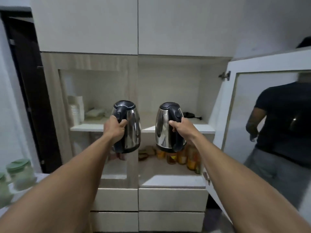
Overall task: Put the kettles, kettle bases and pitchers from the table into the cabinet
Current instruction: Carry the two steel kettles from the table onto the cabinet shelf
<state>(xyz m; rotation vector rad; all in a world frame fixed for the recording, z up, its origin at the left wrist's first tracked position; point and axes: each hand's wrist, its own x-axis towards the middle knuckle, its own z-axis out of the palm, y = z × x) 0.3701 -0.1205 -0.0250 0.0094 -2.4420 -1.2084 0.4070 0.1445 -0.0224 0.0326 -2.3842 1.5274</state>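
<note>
Lower left: green-lidded clear plastic pitchers. At centre, the left grip and right grip each clasp the black plastic handle of an upright, polished-steel kettle. Beyond lies the white cabinet shelf. The right kettle faces the open bay, the left kettle a closed glass door.

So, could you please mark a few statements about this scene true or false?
1. The left hand grips the left kettle and the right hand the right kettle, by their handles. True.
2. Both cabinet doors are open. False: only the right door is open; the left door is shut.
3. The jars stand on the upper shelf. False: they stand on the lower shelf.
4. Green-lidded pitchers stand at far left. True.
</note>
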